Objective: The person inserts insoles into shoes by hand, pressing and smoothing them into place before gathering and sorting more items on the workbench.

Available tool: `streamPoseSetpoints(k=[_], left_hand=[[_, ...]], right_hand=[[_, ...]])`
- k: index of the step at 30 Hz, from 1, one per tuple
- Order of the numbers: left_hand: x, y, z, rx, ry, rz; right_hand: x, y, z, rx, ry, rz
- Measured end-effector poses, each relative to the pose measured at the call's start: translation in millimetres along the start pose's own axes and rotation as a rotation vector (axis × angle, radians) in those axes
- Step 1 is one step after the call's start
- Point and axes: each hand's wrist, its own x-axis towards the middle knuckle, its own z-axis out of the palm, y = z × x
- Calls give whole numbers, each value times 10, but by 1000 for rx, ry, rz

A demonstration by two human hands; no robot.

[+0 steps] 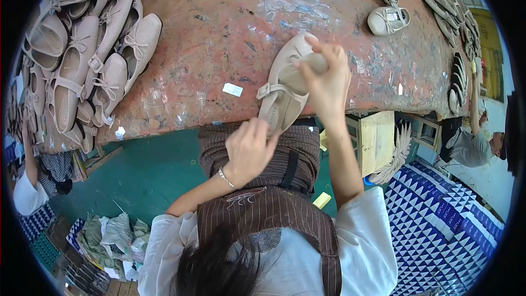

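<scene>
A beige flat shoe (296, 96) with a buckled strap lies at the near edge of the worktable, its toe pointing away from me. My left hand (249, 151) is closed around the heel end, which its fingers partly cover. Over the front and right side of the shoe, my right hand (330, 79) curls its fingers, with thumb and index at the upper near the toe. Whether those fingertips also pinch some small part there, I cannot tell.
The worn reddish worktable (192, 71) carries a heap of beige shoes (82, 60) at left. More shoes (389, 19) lie at far right. A small white label (233, 89) is left of my shoe. Blue-and-white patterned boxes (438, 225) are stacked at right, near another person (474, 148).
</scene>
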Motion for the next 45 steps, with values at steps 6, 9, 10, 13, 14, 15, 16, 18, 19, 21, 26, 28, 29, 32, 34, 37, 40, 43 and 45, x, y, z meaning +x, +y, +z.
streamPoseSetpoints(k=[6,9,10,13,14,15,16,18,19,21,26,28,29,32,34,37,40,43,45], left_hand=[[-52,66,184,224,-328,201],[-53,-35,263,267,-394,237],[-73,-36,276,193,-370,244],[-30,-27,380,-58,-269,216],[-3,-3,427,0,-256,234],[19,24,466,53,-322,217],[9,41,473,118,-224,249],[-3,42,463,197,-257,259],[21,35,465,285,-286,273],[33,54,464,251,-264,278],[40,80,465,255,-252,227],[36,80,474,229,-218,246],[34,76,478,232,-217,248],[29,64,499,267,-200,261],[24,61,515,303,-189,250],[14,57,538,255,-221,234],[20,55,559,178,-175,244],[28,47,559,260,-214,248],[25,44,554,282,-199,250]], right_hand=[[-711,-244,-128,212,85,176],[-825,-209,-111,-21,-21,-86],[-917,-178,-53,-72,-28,-128],[-1186,25,208,-134,-129,17],[-1179,69,256,-173,-95,25],[-1097,85,268,-195,-78,-42],[-962,70,278,-243,-73,-71],[-674,105,372,-297,-64,-139],[-542,204,454,-303,36,-237],[-355,374,471,-271,-141,-127],[-569,279,349,-420,-297,-138],[-563,231,364,-449,-333,-100],[-536,197,394,-455,-267,-120],[-310,214,462,-445,-236,-102],[-260,200,497,-488,-140,-173],[-338,176,501,-569,-108,-136],[-431,137,507,-625,-177,-126],[-324,101,489,-516,-308,-1],[-354,70,443,-475,-226,-82]])
